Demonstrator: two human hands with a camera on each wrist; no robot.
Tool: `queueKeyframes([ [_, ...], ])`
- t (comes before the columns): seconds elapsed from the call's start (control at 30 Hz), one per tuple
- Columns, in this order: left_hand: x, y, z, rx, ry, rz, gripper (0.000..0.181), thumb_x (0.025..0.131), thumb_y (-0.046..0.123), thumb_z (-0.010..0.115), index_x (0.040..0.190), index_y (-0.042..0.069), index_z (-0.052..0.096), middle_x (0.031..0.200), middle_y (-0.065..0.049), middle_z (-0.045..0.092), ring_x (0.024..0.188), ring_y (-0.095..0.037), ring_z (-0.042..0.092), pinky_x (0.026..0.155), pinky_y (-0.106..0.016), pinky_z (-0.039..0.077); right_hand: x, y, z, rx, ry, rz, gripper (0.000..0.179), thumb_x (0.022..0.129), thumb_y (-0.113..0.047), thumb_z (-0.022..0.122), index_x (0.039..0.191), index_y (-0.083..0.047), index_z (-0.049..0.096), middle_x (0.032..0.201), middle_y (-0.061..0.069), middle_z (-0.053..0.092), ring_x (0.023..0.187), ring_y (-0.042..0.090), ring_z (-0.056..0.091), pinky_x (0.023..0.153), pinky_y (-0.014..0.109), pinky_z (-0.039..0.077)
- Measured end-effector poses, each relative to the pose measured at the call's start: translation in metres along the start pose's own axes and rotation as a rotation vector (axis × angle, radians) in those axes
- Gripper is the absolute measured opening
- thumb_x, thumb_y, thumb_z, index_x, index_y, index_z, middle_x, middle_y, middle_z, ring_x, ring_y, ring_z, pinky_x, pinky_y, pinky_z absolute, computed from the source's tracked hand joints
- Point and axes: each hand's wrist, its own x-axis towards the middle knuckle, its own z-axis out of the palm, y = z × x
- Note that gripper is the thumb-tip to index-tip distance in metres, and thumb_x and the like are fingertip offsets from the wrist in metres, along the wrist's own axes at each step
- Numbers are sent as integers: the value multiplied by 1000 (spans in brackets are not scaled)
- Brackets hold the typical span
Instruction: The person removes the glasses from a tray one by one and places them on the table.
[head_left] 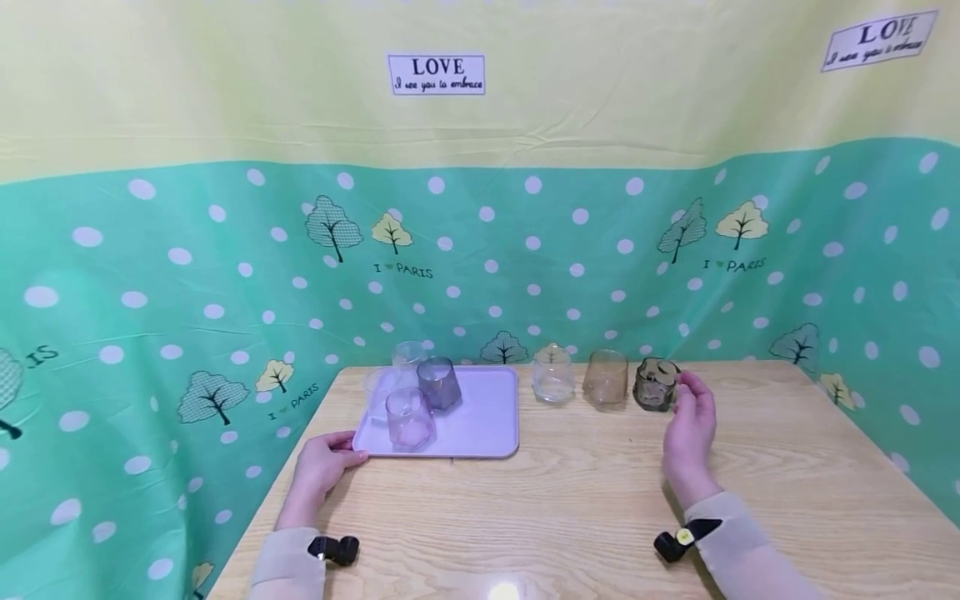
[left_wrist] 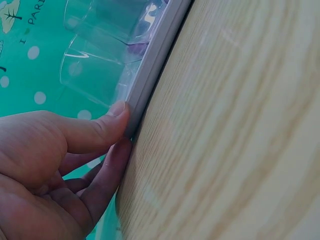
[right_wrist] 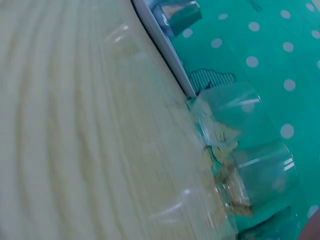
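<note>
At the front left corner of the lilac tray [head_left: 480, 429], my left hand [head_left: 324, 462] pinches the edge. In the left wrist view its thumb [left_wrist: 115, 112] lies on the rim, with a finger against the corner from below. My right hand [head_left: 691, 425] is at the right side of a dark smoky glass [head_left: 654, 385], fingertips right at its wall and not wrapped round it. Most of that hand is out of the right wrist view. On the tray stand a pink glass [head_left: 409, 421], a dark grey glass [head_left: 440, 385] and clear ones behind and beside them.
To the right of the tray, a clear glass [head_left: 553, 379] and an amber glass [head_left: 606, 382] stand in a row with the smoky one. They are near the back edge of the wooden table [head_left: 525, 517]. A green dotted curtain [head_left: 465, 250] hangs right behind.
</note>
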Motion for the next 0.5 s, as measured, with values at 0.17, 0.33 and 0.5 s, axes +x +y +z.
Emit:
queueKeyframes([
  [0.17, 1, -2, 1, 5, 2, 5, 55, 90, 8, 86, 138, -9, 65, 118, -20, 73, 106, -29, 66, 93, -40, 50, -15, 0, 14, -1, -58, -36, 37, 116, -22, 42, 150, -9, 52, 144, -5, 55, 135, 18, 46, 106, 25, 38],
  [0.33, 1, -3, 1, 6, 6, 2, 56, 90, 8, 86, 139, -8, 65, 119, -20, 72, 107, -30, 66, 99, -48, 50, -34, 4, 32, -52, -147, -65, 40, 117, -19, 41, 152, -3, 49, 144, -2, 56, 132, 15, 48, 104, 24, 39],
  [0.5, 0, -1, 1, 4, 12, 2, 55, 90, 8, 86, 138, -8, 66, 117, -20, 72, 106, -30, 66, 98, -46, 50, -53, 8, 55, -64, -246, -28, 40, 116, -16, 42, 152, -1, 48, 147, 5, 55, 128, 10, 50, 106, 27, 40],
])
